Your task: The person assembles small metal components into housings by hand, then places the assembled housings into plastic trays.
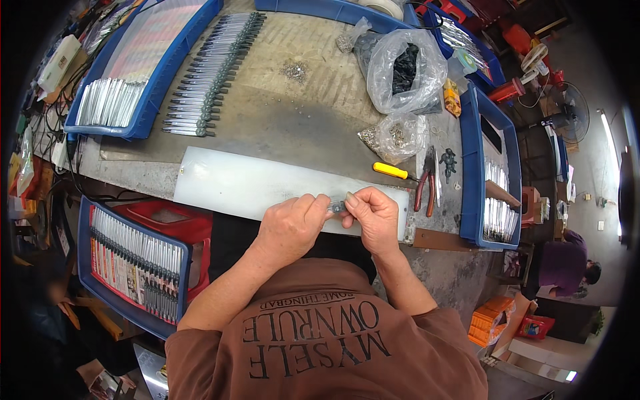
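Observation:
Both hands meet above the white board (pixel 233 183) at the near edge of the workbench. My left hand (pixel 292 225) is closed with its fingers curled, and a small shiny grey part (pixel 336 206) sticks out from it. My right hand (pixel 375 219) pinches the other end of that part between thumb and fingertips. Most of the part is covered by fingers, so its exact kind cannot be made out. Right of the hands lie a yellow-handled screwdriver (pixel 390 171) and red-handled pliers (pixel 424 190).
A row of slim rods with dark grey ends (pixel 213 73) lies at the back left. Blue trays of silvery rods stand left (pixel 143 127), lower left (pixel 187 267) and right (pixel 467 167). Bags of small parts (pixel 393 139) and dark pieces (pixel 427 73) sit back right. A person (pixel 563 263) bends far right.

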Motion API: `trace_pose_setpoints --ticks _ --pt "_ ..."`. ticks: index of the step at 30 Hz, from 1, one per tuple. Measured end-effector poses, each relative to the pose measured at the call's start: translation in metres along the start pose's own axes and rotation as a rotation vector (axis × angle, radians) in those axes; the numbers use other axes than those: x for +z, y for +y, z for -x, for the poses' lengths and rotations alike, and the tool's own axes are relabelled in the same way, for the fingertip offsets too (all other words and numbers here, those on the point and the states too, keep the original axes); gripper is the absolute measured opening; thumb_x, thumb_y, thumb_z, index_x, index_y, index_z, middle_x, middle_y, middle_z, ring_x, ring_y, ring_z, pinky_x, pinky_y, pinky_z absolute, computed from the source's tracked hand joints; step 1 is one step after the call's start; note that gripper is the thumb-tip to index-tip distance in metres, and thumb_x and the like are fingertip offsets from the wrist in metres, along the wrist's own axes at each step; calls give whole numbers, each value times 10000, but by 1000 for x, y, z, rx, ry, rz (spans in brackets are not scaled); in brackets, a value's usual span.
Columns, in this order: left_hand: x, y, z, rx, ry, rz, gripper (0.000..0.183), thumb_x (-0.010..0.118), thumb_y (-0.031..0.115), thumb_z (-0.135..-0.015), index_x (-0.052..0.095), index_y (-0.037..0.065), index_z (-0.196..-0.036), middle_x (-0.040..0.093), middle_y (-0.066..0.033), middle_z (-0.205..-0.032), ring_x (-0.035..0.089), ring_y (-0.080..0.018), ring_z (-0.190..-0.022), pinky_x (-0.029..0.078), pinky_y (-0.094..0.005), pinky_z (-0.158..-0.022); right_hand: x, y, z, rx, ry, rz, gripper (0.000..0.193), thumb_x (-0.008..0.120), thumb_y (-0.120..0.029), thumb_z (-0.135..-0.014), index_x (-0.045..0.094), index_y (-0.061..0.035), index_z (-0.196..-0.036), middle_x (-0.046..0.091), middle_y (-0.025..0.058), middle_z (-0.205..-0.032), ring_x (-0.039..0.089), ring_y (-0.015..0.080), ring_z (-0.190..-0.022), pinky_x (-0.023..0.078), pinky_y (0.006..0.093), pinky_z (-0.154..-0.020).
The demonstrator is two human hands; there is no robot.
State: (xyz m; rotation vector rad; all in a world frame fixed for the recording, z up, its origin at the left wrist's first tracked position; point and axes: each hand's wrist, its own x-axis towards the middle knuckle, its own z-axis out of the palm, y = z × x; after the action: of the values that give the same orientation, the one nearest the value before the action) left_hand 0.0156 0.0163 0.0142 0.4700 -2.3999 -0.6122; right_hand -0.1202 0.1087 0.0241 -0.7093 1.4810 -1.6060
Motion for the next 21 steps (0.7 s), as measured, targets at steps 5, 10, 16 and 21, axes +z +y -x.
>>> trace_pose_setpoints --ticks 5,10,16,21 --pt "0 2 0 -36 -17 53 175 621 109 -753 526 56 -889 469 -59 -640 518 -216 -522 416 -317 -446 2 2 1 -60 8 10 135 594 -114 -842 562 3 -784 587 52 -683 524 72 -550 425 189 -508" --pt "1 2 2 -52 -15 70 162 620 115 -758 531 66 -884 474 -54 -636 519 -217 -521 415 -319 -441 2 5 2 -105 -5 25 127 589 -103 -845 559 6 -788 581 34 -704 528 68 -578 428 192 -519" --pt "-3 0 1 -40 -19 75 162 621 129 -762 533 68 -884 480 -53 -639 517 -218 -521 414 -319 -439 -14 -5 -1 -90 -156 155 121 623 -90 -812 586 10 -870 600 34 -736 561 83 -629 453 210 -554" --pt "-4 1 2 2 -12 77 169 619 132 -763 534 66 -892 478 -53 -636 513 -216 -519 412 -313 -436 -18 -19 -6 -435 -276 715 189 655 -51 -731 620 -3 -910 635 102 -786 613 192 -672 481 268 -597"
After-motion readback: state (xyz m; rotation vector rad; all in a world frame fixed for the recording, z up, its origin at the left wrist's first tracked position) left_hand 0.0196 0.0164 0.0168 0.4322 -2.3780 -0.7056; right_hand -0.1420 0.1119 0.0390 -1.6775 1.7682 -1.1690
